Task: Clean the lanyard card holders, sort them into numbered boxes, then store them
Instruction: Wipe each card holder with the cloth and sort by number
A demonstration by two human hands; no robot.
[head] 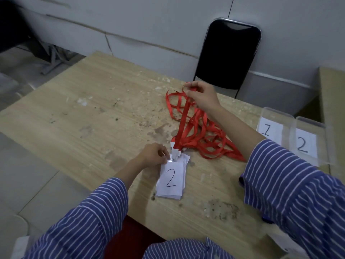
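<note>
The left hand point(153, 156) pinches the top card point(170, 179), the right hand point(200, 95) pinches a red strap point(183, 124), pulling one free; next it likely needs box 2 point(308, 141).

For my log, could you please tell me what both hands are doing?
Left hand: pinches the top card holder.
Right hand: pinches a red lanyard.

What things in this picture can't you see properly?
Head view only:
- Cards under the top white card holder marked 2: covered by it, numbers hidden.
- Clear plastic box labelled 2: right side cut off by the striped sleeve.
- Tangled red lanyard ribbons: overlapping, cannot count.
- Black chair: seat hidden behind the wooden table.
</note>
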